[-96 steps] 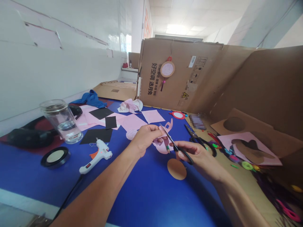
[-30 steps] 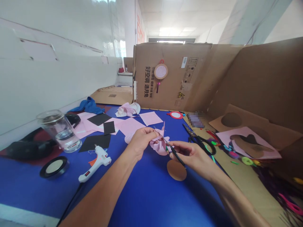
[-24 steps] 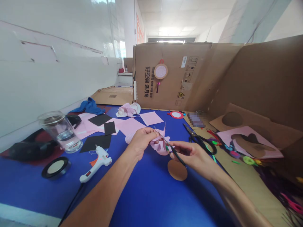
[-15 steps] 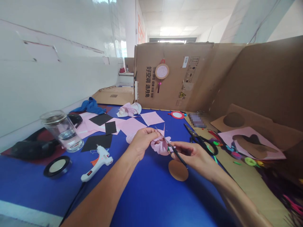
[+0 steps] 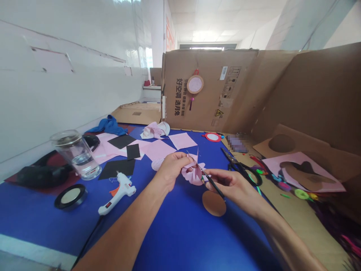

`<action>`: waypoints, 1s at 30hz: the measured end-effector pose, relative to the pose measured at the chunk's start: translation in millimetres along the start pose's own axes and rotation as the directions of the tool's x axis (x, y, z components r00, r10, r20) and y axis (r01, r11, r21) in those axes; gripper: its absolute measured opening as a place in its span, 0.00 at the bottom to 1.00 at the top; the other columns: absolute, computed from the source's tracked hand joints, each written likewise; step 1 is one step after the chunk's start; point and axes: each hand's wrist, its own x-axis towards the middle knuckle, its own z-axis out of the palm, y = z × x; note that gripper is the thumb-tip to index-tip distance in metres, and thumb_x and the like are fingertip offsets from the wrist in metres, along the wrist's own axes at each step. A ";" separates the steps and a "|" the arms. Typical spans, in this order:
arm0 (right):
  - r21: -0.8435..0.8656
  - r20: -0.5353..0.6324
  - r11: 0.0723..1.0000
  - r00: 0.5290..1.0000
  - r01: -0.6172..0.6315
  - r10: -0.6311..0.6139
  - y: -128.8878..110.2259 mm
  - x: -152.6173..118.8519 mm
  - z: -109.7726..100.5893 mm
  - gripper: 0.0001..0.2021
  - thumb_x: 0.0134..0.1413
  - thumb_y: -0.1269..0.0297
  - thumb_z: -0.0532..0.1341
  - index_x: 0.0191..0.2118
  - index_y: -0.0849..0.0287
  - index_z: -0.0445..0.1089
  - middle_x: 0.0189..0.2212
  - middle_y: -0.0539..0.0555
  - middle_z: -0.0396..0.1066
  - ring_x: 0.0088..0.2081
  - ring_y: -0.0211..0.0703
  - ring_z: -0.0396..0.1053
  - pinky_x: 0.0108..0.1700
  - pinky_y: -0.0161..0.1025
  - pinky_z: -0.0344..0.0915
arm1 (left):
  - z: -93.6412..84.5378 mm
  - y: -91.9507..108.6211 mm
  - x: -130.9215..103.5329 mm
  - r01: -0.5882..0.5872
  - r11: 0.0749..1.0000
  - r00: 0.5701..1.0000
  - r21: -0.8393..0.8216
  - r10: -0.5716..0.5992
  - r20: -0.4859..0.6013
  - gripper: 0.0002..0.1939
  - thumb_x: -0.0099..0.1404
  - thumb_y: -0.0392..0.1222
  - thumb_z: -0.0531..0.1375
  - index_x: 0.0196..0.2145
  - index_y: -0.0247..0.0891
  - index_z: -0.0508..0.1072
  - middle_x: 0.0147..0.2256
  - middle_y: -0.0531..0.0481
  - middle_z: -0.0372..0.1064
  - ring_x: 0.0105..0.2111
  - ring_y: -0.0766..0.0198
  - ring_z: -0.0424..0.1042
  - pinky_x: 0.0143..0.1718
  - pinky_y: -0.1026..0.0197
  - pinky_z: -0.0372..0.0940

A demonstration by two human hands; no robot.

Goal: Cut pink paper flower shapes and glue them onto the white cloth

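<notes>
From my distant station I am viewing, through the head camera, two bare hands working above a blue table (image 5: 169, 241). The left hand (image 5: 172, 167) is pinching pink paper (image 5: 193, 158) between thumb and fingers; the paper is standing out past the fingertips, with a narrow point rising at its top. The right hand (image 5: 232, 184) is gripping small scissors (image 5: 215, 185), its fingers closing around the dark handles. The blades are slanting up and leftward, meeting the paper beside the left fingertips; I am not able to tell how far they are parting. Just below, petal-like pink folds (image 5: 194, 177) are hanging close to both hands; whether they are joining the pinched paper I cannot tell.

A brown disc (image 5: 214, 203) is lying on the table, nearer the wearer than the scissors. Larger black scissors (image 5: 241, 168) are resting to the right of the working area, near a pink sheet with a cut-out shape (image 5: 273, 162). To the left, a white glue gun (image 5: 120, 192) is lying beside a black sheet (image 5: 113, 169), with a glass jar (image 5: 89, 165) standing behind it and a roll of tape (image 5: 70, 197) resting near. Behind everything, a cardboard panel (image 5: 239, 98) is standing, bearing a round ornament (image 5: 195, 84).
</notes>
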 end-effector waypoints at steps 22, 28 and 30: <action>-0.023 0.010 1.000 1.000 -0.001 0.001 -2.8 0.4 2.5 0.27 0.50 0.40 0.76 0.48 0.56 0.87 0.32 0.52 0.77 0.34 0.44 0.68 0.40 0.42 0.68 | 0.2 0.5 -0.6 0.003 1.000 1.000 0.000 -0.003 0.016 0.12 0.48 0.46 0.69 0.22 0.38 0.72 0.24 0.51 0.71 0.24 0.67 0.67 0.30 0.62 0.61; 0.015 0.013 1.000 1.000 0.008 -0.008 -1.2 0.6 2.2 0.26 0.50 0.42 0.77 0.47 0.57 0.87 0.32 0.52 0.78 0.34 0.43 0.68 0.40 0.40 0.66 | -0.2 -0.4 -0.1 0.006 1.000 1.000 0.000 -0.006 0.021 0.12 0.49 0.46 0.69 0.22 0.38 0.72 0.24 0.51 0.70 0.24 0.67 0.67 0.30 0.62 0.60; 0.018 0.017 1.000 1.000 0.011 -0.011 -0.8 0.9 2.1 0.26 0.51 0.42 0.77 0.48 0.56 0.87 0.32 0.52 0.78 0.34 0.43 0.68 0.40 0.40 0.66 | -0.4 -0.6 0.2 0.001 1.000 1.000 -0.001 -0.001 0.022 0.12 0.49 0.46 0.69 0.22 0.38 0.72 0.24 0.51 0.70 0.24 0.67 0.67 0.30 0.62 0.60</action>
